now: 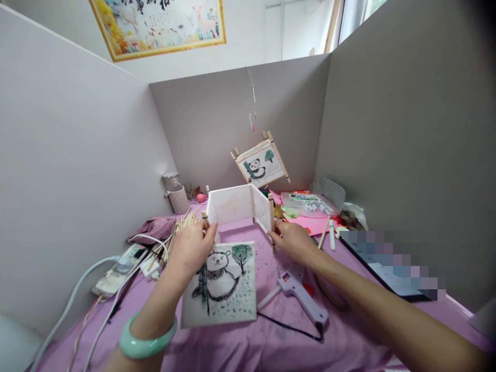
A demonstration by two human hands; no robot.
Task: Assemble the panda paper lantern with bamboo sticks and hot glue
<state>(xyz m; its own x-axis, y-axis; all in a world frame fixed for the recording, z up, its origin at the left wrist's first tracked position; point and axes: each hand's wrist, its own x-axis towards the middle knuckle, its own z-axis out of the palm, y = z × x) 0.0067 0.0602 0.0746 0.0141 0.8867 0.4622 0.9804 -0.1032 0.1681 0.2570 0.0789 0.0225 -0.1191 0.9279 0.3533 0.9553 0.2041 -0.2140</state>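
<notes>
My left hand (191,250) is closed on the left wooden post of a folding white paper-panel frame (238,204) that stands upright on the purple cloth. My right hand (292,240) pinches the frame's right wooden post (271,217). A panda painting panel (221,283) hangs from the frame's near side between my hands and lies toward me. A green bangle (145,343) circles my left wrist.
A finished panda lantern (261,164) hangs at the back. A hot glue gun (302,294) lies right of the painting. Wooden sticks (182,225), a power strip (116,274), cables, a jar (176,194), and craft packets (310,204) crowd the purple tabletop between grey partitions.
</notes>
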